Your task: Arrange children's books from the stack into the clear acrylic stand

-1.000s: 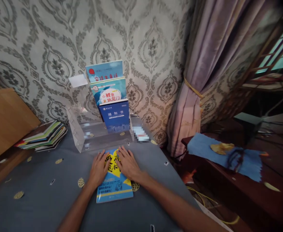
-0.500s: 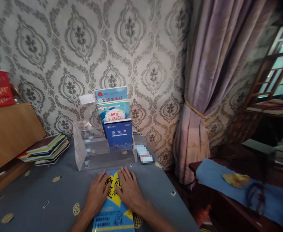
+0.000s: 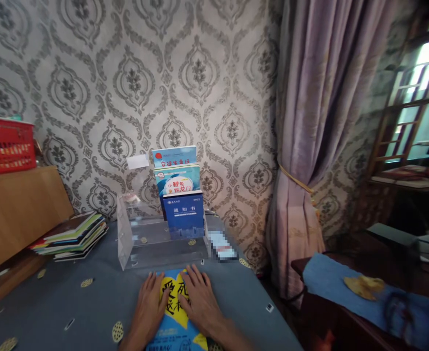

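Left hand (image 3: 149, 306) and right hand (image 3: 201, 301) lie flat, apart, upon smooth rectangular paperback (image 3: 174, 314), lower centre, long axis running upward.

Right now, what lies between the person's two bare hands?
The blue paper-covered book with a yellow heart shows between the left hand and right hand, in the head view.

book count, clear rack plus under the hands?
4: yellow-heart book under left hand and right hand; in the rack, navy book front, teal book behind, light-blue book rearmost. Others may be hidden there.
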Demonstrator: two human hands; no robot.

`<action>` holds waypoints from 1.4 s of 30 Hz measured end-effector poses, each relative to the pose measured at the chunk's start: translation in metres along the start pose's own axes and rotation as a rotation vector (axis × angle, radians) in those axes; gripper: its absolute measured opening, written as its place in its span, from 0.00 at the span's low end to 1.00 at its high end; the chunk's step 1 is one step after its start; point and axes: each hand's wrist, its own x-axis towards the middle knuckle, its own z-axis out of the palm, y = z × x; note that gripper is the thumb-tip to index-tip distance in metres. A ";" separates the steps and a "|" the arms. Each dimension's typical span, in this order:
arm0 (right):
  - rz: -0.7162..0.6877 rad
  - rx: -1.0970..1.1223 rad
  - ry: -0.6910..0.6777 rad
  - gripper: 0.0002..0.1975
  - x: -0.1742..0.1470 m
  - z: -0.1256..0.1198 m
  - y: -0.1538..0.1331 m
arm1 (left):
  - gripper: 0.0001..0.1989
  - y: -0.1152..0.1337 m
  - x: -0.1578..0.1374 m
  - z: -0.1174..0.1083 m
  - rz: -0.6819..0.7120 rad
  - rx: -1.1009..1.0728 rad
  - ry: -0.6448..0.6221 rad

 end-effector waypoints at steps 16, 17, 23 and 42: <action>-0.137 -0.203 0.162 0.24 0.016 0.046 0.044 | 0.22 -0.004 0.001 0.019 0.024 -0.106 0.147; -0.135 -0.218 0.190 0.24 0.017 0.050 0.046 | 0.22 -0.004 0.000 0.020 0.021 -0.111 0.152; -0.141 -0.260 0.243 0.23 0.017 0.060 0.049 | 0.22 -0.001 -0.004 0.021 0.012 -0.122 0.159; -0.153 -0.040 0.139 0.31 0.011 0.049 0.059 | 0.27 0.038 -0.008 -0.056 -0.119 -0.270 -0.082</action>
